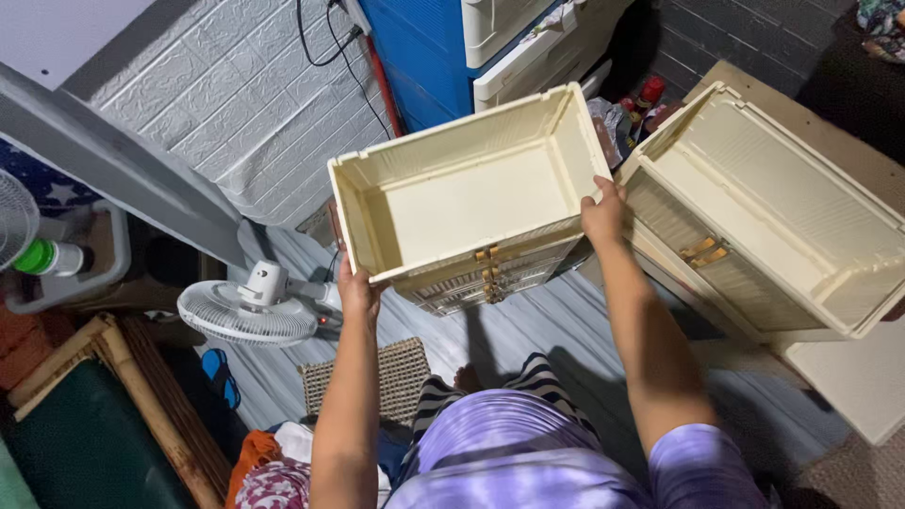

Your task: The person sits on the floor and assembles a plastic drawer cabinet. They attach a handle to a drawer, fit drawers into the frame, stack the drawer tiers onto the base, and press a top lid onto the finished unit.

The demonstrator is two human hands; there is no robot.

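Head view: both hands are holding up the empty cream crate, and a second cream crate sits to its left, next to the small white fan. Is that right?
Not quite. In the head view the left hand and right hand do hold up the empty cream crate, but the second cream crate sits to its right. Only the small white fan is on the left, lower down.

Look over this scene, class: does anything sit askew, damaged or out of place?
The cream crate is held up off the floor, tilted, by the left hand and right hand at its sides. A second cream crate sits angled beside it. No damage or spill shows.
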